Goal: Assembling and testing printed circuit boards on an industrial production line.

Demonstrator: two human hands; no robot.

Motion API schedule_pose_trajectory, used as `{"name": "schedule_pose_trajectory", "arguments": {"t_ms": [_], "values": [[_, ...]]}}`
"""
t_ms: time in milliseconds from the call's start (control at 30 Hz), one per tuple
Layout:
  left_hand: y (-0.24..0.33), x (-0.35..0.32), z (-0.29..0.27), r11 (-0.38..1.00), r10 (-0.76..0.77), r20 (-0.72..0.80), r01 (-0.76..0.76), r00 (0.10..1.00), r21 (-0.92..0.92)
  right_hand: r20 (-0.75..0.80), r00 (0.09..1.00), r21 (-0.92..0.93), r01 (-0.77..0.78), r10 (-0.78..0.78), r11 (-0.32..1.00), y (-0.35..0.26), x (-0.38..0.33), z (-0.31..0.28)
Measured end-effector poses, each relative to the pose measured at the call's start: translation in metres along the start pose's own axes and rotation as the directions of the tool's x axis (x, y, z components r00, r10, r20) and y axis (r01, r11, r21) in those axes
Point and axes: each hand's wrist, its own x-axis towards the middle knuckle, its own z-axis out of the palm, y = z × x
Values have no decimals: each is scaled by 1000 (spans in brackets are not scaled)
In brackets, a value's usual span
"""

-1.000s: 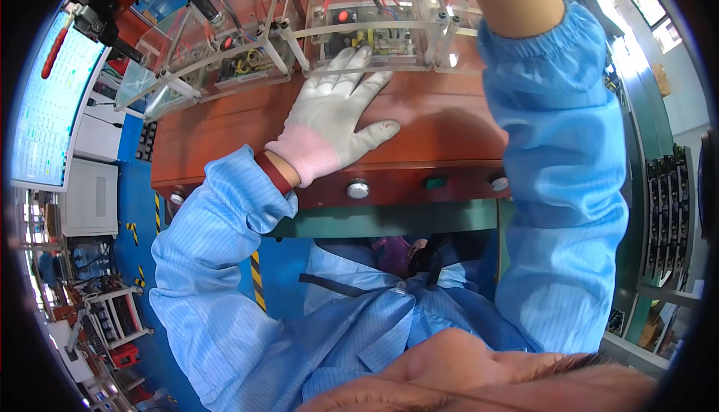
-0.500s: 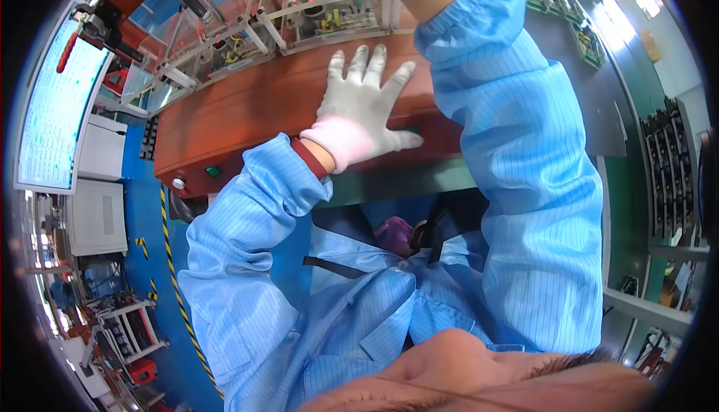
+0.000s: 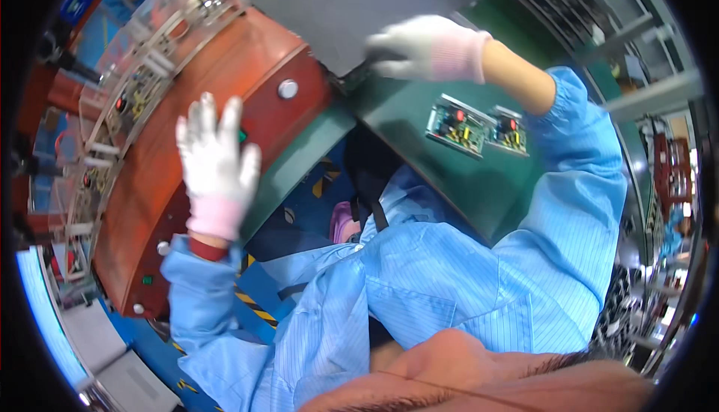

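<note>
My left hand (image 3: 213,165), in a white glove with a pink cuff, lies open with its fingers spread on the red machine housing (image 3: 202,82). Over the edge between a dark grey mat (image 3: 322,15) and the green benchtop (image 3: 404,116) is my right hand (image 3: 427,49), gloved alike. Its fingers point left and are smeared by motion, so their grip does not show. Just below the right wrist, two circuit boards in metal frames, a nearer one (image 3: 458,127) and one beside it (image 3: 509,131), lie on the green benchtop.
Clear-walled fixtures (image 3: 105,135) with tubes and metal bars line the far left side of the red housing. A silver round button (image 3: 287,88) sits on its front. A lit screen (image 3: 49,314) stands at lower left. Metal rails (image 3: 644,97) run along the right.
The view has turned to the right, bringing the green benchtop and two boards into sight. My right hand has come back from beyond the top edge. My left hand stays spread on the red housing.
</note>
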Motion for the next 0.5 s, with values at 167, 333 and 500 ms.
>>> {"name": "schedule_pose_trajectory", "arguments": {"t_ms": [167, 333, 500], "values": [[130, -41, 48, 614, 200, 54, -82, 978, -785, 382, 727, -124, -571, 570, 811, 21, -91, 62], [214, -30, 138, -594, 217, 822, 740, 526, -316, 316, 685, 41, -701, 656, 712, 9, -102, 102], [242, -4, 185, -912, 283, 696, 409, 660, -18, 215, 699, 46, -705, 682, 708, -9, -87, 118]]}}
